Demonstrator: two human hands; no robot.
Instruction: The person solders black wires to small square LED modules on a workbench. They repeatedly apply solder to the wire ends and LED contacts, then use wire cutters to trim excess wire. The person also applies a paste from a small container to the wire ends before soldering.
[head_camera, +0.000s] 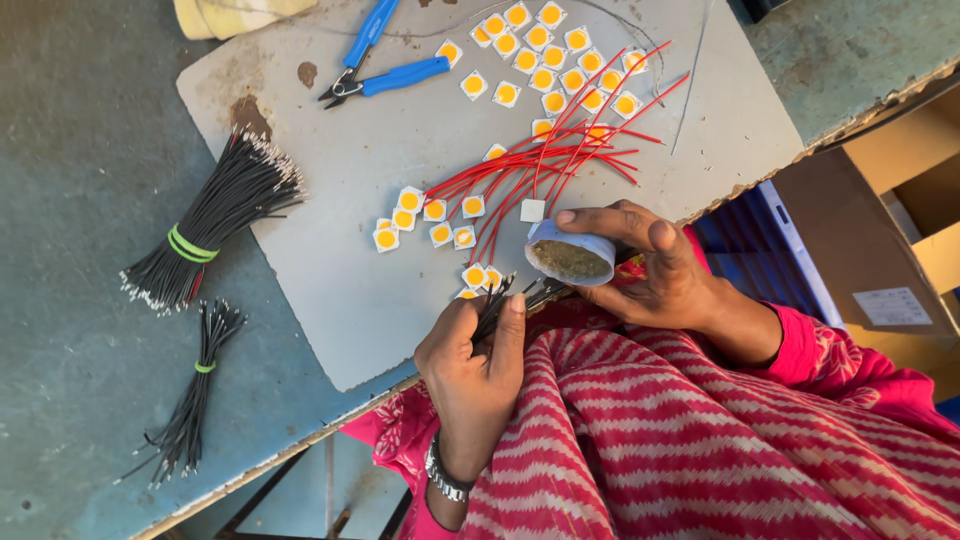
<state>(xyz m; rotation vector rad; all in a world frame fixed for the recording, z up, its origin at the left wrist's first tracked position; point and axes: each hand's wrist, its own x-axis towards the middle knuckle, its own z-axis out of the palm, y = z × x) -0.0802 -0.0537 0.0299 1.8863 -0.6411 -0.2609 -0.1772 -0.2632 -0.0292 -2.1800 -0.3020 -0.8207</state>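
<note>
My left hand (470, 365), with a metal watch at the wrist, is closed around a small bunch of short black wires (497, 303) at the near edge of the grey board (330, 190). My right hand (655, 265) holds a small white round tin (570, 255) of brownish paste, tilted toward the wire tips. The black wire ends sit just left of the tin. Red wires (545, 160) fan out on the board just beyond both hands, among square white chips with yellow centres (440, 215).
More yellow-centred chips (545, 60) lie at the board's far side, next to blue-handled cutters (385, 70). Two tied bundles of black wire, one large (215, 220) and one small (195, 390), lie on the green table at left. Cardboard boxes (900, 190) stand at right.
</note>
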